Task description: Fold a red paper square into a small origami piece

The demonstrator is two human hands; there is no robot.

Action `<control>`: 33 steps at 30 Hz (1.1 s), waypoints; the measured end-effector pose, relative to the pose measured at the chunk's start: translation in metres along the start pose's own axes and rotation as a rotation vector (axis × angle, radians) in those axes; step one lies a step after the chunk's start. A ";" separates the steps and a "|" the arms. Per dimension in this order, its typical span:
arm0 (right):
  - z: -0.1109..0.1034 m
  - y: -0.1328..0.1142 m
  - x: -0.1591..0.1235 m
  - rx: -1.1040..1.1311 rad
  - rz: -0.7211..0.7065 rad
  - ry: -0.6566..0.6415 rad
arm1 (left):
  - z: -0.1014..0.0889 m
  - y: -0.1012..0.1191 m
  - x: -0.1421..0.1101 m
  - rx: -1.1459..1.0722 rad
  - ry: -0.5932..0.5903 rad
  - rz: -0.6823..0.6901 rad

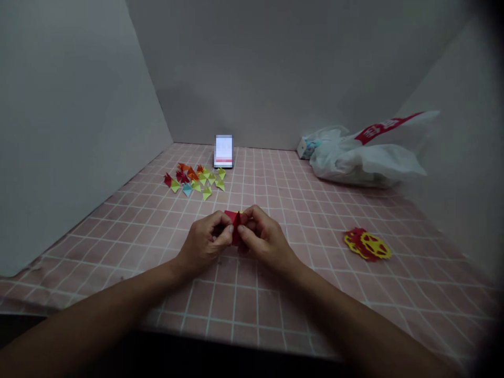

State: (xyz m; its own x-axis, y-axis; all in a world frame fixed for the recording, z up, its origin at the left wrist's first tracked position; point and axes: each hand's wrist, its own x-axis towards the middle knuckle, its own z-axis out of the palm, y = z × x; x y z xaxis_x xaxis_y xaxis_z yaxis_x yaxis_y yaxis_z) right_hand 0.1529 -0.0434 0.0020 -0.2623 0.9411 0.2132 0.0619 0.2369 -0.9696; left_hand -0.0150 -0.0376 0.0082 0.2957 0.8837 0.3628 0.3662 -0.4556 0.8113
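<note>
Over the middle of the table, a red folded paper (237, 220) is held up between both hands. My left hand (208, 233) pinches its left side with thumb and fingertips. On the other side, my right hand (265, 236) grips it the same way, thumb toward me. A crease stands up between the two thumbs, and the fingers cover much of the sheet. A sliver of yellow shows at the paper's top edge; I cannot make out what it is. Beyond my hands at the left lie several small folded paper figures (196, 185), in red, orange, yellow-green and one blue.
A lit phone (224, 151) stands upright near the back wall. At the back right, a white plastic bag (362, 160) lies against a small box (304, 148). Red and yellow cut-out shapes (368, 244) are piled on the right. A pink checked cloth (189, 310) covers the table.
</note>
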 end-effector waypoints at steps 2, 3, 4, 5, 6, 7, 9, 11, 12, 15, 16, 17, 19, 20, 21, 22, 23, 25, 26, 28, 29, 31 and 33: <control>0.001 0.000 0.000 -0.015 0.009 0.024 | 0.001 -0.002 -0.001 0.072 0.035 0.031; 0.001 0.000 0.000 -0.020 0.013 0.033 | 0.001 -0.003 -0.001 0.110 0.049 0.052; 0.002 0.000 0.000 -0.026 0.016 0.040 | 0.002 -0.004 -0.002 0.151 0.063 0.076; 0.002 0.001 -0.001 -0.044 0.015 0.048 | 0.002 -0.004 -0.002 0.197 0.075 0.102; 0.002 0.001 -0.001 -0.075 0.008 0.058 | 0.002 -0.005 -0.003 0.244 0.085 0.128; 0.002 0.000 -0.001 -0.124 -0.007 0.067 | 0.002 -0.005 -0.003 0.289 0.092 0.155; 0.002 0.000 -0.003 -0.272 -0.058 0.092 | 0.003 -0.004 -0.004 0.348 0.094 0.198; 0.002 0.000 -0.004 -0.445 -0.131 0.109 | 0.003 -0.003 -0.005 0.348 0.090 0.202; 0.002 0.000 -0.005 -0.522 -0.172 0.112 | 0.003 -0.002 -0.006 0.331 0.091 0.188; 0.002 -0.001 -0.008 -0.650 -0.266 0.087 | 0.003 -0.001 -0.007 0.276 0.086 0.134; 0.003 -0.001 -0.008 -0.661 -0.278 0.085 | 0.003 -0.002 -0.007 0.268 0.092 0.130; 0.003 -0.001 -0.009 -0.666 -0.278 0.097 | 0.003 -0.002 -0.008 0.269 0.101 0.134; 0.004 0.000 -0.009 -0.641 -0.262 0.134 | 0.003 -0.002 -0.008 0.291 0.132 0.163; 0.005 0.001 -0.009 -0.612 -0.249 0.149 | 0.003 -0.002 -0.009 0.312 0.151 0.188; 0.005 0.002 -0.009 -0.572 -0.234 0.158 | 0.004 -0.001 -0.009 0.339 0.167 0.221; 0.006 0.002 -0.009 -0.530 -0.214 0.161 | 0.004 -0.001 -0.010 0.368 0.177 0.259; 0.007 0.003 -0.009 -0.490 -0.199 0.161 | 0.005 0.000 -0.010 0.396 0.184 0.298; 0.009 0.004 -0.010 -0.428 -0.184 0.162 | 0.005 0.001 -0.011 0.437 0.190 0.366; 0.010 0.004 -0.010 -0.412 -0.189 0.162 | 0.006 0.001 -0.012 0.451 0.191 0.390; 0.012 0.003 -0.011 -0.396 -0.206 0.180 | 0.006 0.002 -0.012 0.465 0.194 0.416; 0.012 0.003 -0.012 -0.393 -0.216 0.198 | 0.006 0.002 -0.012 0.467 0.199 0.424; 0.012 0.002 -0.012 -0.389 -0.232 0.231 | 0.006 0.003 -0.013 0.470 0.208 0.442; 0.012 0.002 -0.012 -0.374 -0.240 0.234 | 0.005 0.003 -0.013 0.472 0.216 0.464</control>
State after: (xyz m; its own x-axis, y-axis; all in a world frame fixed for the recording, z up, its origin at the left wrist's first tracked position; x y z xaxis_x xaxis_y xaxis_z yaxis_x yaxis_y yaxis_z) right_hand 0.1444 -0.0575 -0.0037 -0.0910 0.8682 0.4878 0.3788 0.4832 -0.7893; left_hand -0.0129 -0.0508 0.0037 0.3500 0.5655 0.7468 0.6033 -0.7459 0.2822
